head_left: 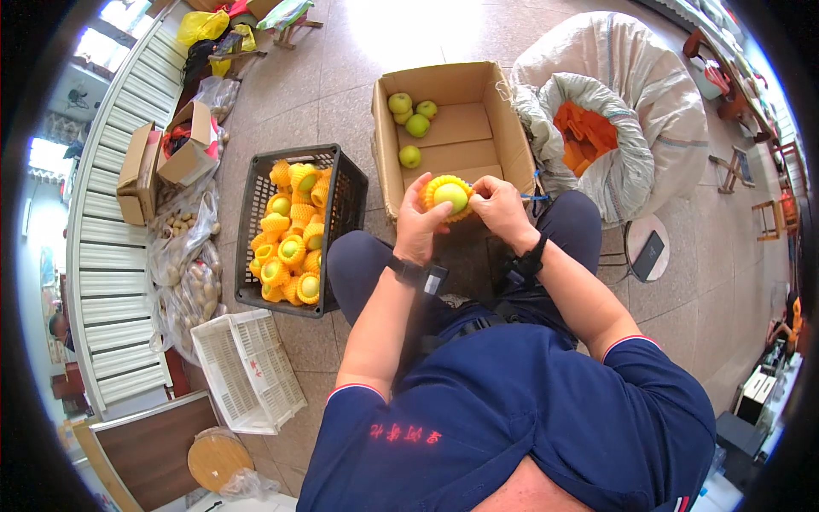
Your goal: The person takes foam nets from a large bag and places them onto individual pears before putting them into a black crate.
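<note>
Between my hands, over the near edge of the cardboard box (465,128), is a yellow-green apple (450,198) partly wrapped in a yellow foam net (438,184). My left hand (418,224) grips the apple from its left side, thumb across the front. On the other side, my right hand (503,212) pinches the net's edge with bent fingers. Several bare green apples (417,125) lie in the box's left part. To the left, a black plastic crate (245,294) holds many apples in yellow foam nets (292,249).
Right of the box stands a large white woven sack (631,102) with orange material (584,136) in its mouth. A white plastic basket (247,371) lies at lower left, near bags of potatoes (198,290). A round stool (646,243) bears a dark flat device.
</note>
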`<action>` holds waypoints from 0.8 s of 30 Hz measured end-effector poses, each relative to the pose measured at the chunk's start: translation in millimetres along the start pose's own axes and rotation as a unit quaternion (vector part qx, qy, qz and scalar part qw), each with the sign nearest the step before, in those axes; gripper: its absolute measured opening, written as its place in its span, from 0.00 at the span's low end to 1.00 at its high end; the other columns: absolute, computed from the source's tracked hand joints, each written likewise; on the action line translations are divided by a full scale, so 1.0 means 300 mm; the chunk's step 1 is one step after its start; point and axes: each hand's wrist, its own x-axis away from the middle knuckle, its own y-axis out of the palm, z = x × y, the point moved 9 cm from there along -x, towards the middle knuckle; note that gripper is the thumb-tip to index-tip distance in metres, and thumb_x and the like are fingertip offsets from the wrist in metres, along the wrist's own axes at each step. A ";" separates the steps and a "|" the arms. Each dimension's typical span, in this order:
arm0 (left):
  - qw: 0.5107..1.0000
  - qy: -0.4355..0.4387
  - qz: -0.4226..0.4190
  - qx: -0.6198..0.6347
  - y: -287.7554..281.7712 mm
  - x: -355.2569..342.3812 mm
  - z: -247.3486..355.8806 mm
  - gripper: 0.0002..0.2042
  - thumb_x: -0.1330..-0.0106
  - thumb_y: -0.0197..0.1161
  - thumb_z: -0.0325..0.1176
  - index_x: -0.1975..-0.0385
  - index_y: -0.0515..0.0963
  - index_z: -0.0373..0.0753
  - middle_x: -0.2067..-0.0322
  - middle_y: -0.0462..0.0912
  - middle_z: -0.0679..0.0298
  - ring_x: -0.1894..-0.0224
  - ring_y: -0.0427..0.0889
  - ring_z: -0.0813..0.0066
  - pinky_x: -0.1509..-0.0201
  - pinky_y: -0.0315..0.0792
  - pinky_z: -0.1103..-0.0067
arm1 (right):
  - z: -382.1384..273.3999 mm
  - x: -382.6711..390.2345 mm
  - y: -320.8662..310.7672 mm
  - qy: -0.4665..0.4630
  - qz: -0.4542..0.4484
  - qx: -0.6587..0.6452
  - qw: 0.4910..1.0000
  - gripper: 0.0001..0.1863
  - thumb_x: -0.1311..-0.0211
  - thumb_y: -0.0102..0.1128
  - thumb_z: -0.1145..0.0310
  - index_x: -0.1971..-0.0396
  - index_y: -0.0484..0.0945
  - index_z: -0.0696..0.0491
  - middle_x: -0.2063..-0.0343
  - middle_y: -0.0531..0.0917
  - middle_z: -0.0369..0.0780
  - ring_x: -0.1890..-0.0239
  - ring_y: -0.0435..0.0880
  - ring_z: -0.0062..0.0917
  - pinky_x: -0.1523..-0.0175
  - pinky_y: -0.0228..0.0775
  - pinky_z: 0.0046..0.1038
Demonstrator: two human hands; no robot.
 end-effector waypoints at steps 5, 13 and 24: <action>0.995 0.024 0.035 -0.090 0.006 -0.001 0.021 0.34 0.41 0.72 0.24 0.35 0.64 0.38 0.48 0.79 0.62 0.53 0.83 0.75 0.61 0.82 0.84 | -0.027 0.013 -0.033 -0.006 0.024 0.030 0.999 0.10 0.46 0.62 0.68 0.69 0.82 0.60 0.71 0.86 0.49 0.65 0.87 0.38 0.56 0.78 0.34; 0.996 0.072 0.024 -0.054 -0.002 -0.004 0.024 0.33 0.42 0.72 0.20 0.36 0.65 0.34 0.47 0.78 0.59 0.46 0.80 0.71 0.39 0.75 0.75 | -0.027 0.017 -0.002 -0.045 -0.017 0.019 0.999 0.17 0.42 0.65 0.65 0.58 0.79 0.60 0.59 0.85 0.49 0.63 0.85 0.36 0.57 0.76 0.34; 0.998 0.035 -0.051 0.006 0.016 0.000 -0.005 0.21 0.29 0.61 0.28 0.37 0.69 0.37 0.47 0.79 0.62 0.46 0.79 0.75 0.38 0.72 0.78 | -0.084 0.057 0.081 -0.003 -0.164 -0.175 0.971 0.30 0.35 0.66 0.59 0.41 0.70 0.61 0.50 0.81 0.44 0.46 0.78 0.24 0.40 0.70 0.26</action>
